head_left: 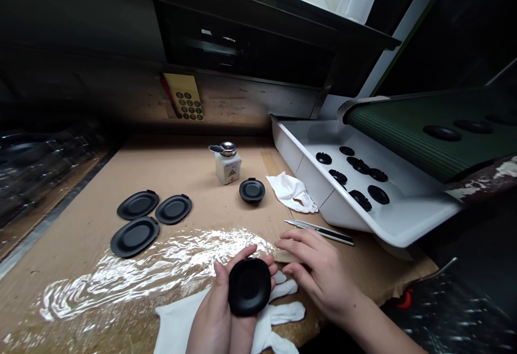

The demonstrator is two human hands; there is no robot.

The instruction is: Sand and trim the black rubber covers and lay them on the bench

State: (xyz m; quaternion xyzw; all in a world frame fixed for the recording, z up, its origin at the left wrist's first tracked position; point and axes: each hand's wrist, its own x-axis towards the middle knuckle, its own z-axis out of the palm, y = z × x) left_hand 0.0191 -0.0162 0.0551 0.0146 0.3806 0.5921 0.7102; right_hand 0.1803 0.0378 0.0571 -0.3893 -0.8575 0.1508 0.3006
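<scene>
A black oval plastic cover (pixel 249 287) rests in my left hand (pixel 218 311), with the fingers curled behind it and the thumb along its left edge. To its right, my right hand (pixel 319 273) hovers with fingers apart and loosely bent, holding nothing. Beneath both hands lies a white glove (pixel 177 313), partly covered by my left hand. Just beyond my right fingers is a utility knife (pixel 323 231). Three similar black covers (pixel 138 205) lie on the left of the cardboard, and another black cover (pixel 252 189) sits near the middle.
A small white pump bottle (pixel 228 168) stands at the back. A second white glove (pixel 291 191) lies beside a white tray (pixel 329 208) containing several black parts (pixel 378 194). The green conveyor belt (pixel 398 149) overhangs the tray. Clear film (pixel 92 284) covers the front cardboard.
</scene>
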